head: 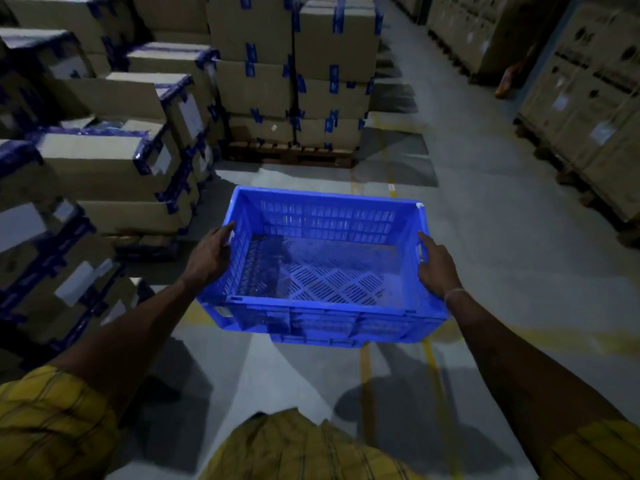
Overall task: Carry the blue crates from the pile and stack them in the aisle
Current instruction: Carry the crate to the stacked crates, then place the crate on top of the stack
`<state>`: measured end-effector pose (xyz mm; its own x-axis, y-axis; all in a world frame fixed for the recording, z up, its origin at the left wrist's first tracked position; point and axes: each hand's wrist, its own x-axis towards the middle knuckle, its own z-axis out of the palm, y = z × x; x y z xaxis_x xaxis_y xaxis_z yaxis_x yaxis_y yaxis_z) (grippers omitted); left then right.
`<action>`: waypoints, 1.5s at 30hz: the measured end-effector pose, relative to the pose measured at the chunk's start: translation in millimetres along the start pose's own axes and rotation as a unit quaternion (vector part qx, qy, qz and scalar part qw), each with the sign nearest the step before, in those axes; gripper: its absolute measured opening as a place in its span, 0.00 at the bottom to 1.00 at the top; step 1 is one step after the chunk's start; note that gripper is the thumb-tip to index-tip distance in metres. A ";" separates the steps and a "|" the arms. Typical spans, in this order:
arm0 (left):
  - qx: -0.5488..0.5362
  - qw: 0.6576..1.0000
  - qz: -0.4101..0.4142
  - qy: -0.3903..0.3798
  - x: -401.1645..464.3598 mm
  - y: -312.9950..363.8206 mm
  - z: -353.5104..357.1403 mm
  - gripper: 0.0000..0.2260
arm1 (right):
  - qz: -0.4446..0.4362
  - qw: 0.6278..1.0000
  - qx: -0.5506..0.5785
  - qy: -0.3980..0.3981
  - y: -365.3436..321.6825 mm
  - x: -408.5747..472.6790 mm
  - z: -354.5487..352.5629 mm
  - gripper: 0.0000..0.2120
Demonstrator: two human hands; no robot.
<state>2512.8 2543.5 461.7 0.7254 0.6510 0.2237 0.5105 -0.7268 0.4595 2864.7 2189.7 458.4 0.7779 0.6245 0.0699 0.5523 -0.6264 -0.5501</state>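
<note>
Mostly grey concrete floor [485, 237], boxes [294, 81] both sides; left hand [207, 254], right hand [437, 265] gripping empty blue crate [322, 271] by its ends.

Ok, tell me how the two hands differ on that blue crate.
The left hand holds the blue crate on its left side wall; the right hand holds the right wall. The right wrist wears a thin band; the left wrist is bare. Both grip at the rim, carrying the empty crate above the floor.
</note>
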 end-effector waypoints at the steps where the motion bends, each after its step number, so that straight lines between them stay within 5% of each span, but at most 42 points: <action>1: 0.001 1.000 -0.002 0.003 12.9 -1.2 5.8 0.26 | 0.001 1.000 0.007 0.003 1.2 14.0 1.1 0.34; 30: -0.006 0.996 -0.026 -0.091 275.1 -74.6 98.7 0.29 | 0.030 0.997 -0.063 -0.027 -0.5 281.3 85.0 0.36; 38: 0.151 0.982 -0.030 -0.109 281.3 -80.0 104.3 0.32 | 0.048 0.994 -0.090 -0.051 -1.9 280.6 89.4 0.41; 41: 0.161 0.974 0.026 -0.160 273.1 -66.4 98.4 0.33 | 0.046 0.991 -0.103 -0.066 -2.2 276.5 88.0 0.41; 45: 0.204 0.968 0.052 -0.134 252.7 -49.3 103.5 0.38 | 0.035 0.987 -0.124 -0.099 -5.0 254.7 89.2 0.43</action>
<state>2718.7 2721.1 406.6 0.8481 0.5298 -0.0052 0.5292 -0.8467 0.0556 3033.4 2393.5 404.7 0.7566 0.6391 -0.1380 0.5746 -0.7507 -0.3259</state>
